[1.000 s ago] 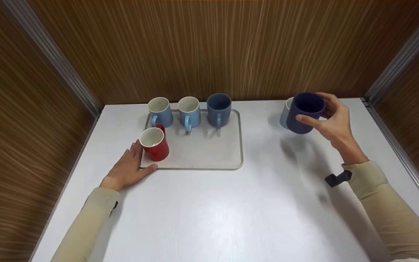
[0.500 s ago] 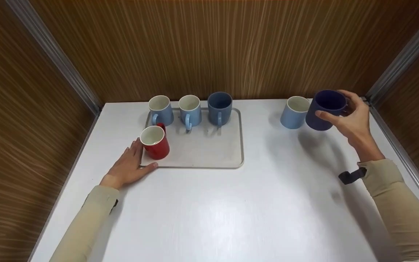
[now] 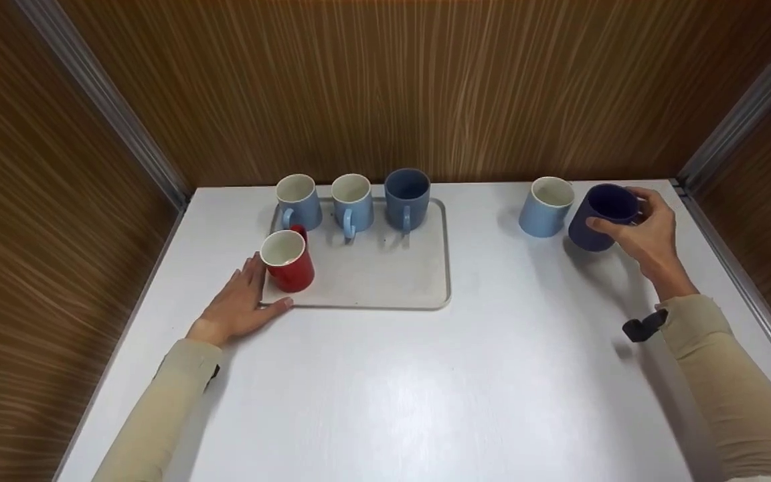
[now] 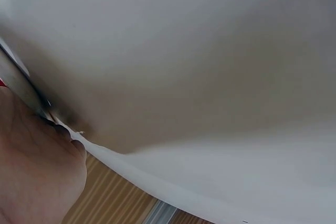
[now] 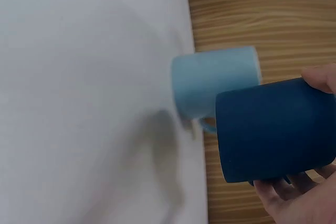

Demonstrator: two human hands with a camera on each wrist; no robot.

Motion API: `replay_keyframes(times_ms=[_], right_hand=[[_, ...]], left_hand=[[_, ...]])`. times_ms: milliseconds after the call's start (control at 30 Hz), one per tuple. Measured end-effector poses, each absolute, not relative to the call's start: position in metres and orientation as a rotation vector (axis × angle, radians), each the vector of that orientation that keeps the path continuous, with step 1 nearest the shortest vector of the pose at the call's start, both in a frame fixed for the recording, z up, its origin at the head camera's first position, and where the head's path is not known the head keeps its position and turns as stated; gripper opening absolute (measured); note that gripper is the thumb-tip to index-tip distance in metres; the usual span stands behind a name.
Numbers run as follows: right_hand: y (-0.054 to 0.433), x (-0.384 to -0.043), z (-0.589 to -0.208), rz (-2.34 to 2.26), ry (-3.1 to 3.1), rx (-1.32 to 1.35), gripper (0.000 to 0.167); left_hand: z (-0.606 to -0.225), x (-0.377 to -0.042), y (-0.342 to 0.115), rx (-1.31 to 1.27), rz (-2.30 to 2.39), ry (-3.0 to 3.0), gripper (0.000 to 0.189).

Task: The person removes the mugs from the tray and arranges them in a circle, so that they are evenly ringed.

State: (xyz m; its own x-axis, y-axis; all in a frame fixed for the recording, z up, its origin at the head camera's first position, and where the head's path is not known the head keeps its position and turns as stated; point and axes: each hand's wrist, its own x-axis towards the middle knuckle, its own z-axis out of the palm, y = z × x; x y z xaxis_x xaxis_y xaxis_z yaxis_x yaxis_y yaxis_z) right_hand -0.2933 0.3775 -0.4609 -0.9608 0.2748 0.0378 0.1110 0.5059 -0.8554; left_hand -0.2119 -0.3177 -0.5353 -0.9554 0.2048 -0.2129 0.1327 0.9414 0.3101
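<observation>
My right hand [image 3: 653, 237] grips a dark blue mug [image 3: 593, 227], thumb on the near side and fingers round the far side where the handle is. The mug is slightly tilted, low over the table at the right. Just left of it stands a light blue mug [image 3: 542, 217], its handle showing behind it in the right wrist view. My left hand [image 3: 235, 309] lies with fingers extended at the near left corner of a pale tray [image 3: 385, 284]. Beside those fingers, a red mug [image 3: 295, 271] stands on the tray. In the left wrist view only part of the left hand [image 4: 37, 166] shows.
Along the tray's back edge stand two light blue mugs [image 3: 300, 209] [image 3: 357, 211] and a grey-blue mug [image 3: 405, 209], handles facing me. Wood-grain panels [image 3: 385, 94] rise behind and at both sides of the white table [image 3: 385, 388].
My right hand has carried the dark blue mug to the right, past the light blue mug, then lowered it toward the table. The left hand has stayed at the tray corner.
</observation>
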Motion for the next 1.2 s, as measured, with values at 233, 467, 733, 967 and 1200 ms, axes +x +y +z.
replay_keyframes(times_ms=[233, 467, 733, 967, 1200], right_hand=[[0.380, -0.297, -0.478, 1.496, -2.604, -0.371, 0.099], [0.380, -0.299, -0.487, 1.519, -2.612, -0.380, 0.100], [0.377, -0.304, -0.493, 1.524, -2.630, -0.395, 0.101], [0.374, -0.305, -0.494, 1.533, -2.605, -0.396, 0.096], [0.373, -0.305, -0.493, 1.538, -2.632, -0.385, 0.102]], left_hand=[[-0.536, -0.212, -0.317, 0.249, 0.427, 2.858, 0.120], [-0.536, -0.213, -0.317, 0.259, 0.430, 2.861, 0.119], [-0.536, -0.212, -0.319, 0.252, 0.421, 2.865, 0.120], [-0.535, -0.212, -0.318, 0.234, 0.428, 2.858, 0.119], [-0.534, -0.211, -0.318, 0.240, 0.423, 2.859, 0.120]])
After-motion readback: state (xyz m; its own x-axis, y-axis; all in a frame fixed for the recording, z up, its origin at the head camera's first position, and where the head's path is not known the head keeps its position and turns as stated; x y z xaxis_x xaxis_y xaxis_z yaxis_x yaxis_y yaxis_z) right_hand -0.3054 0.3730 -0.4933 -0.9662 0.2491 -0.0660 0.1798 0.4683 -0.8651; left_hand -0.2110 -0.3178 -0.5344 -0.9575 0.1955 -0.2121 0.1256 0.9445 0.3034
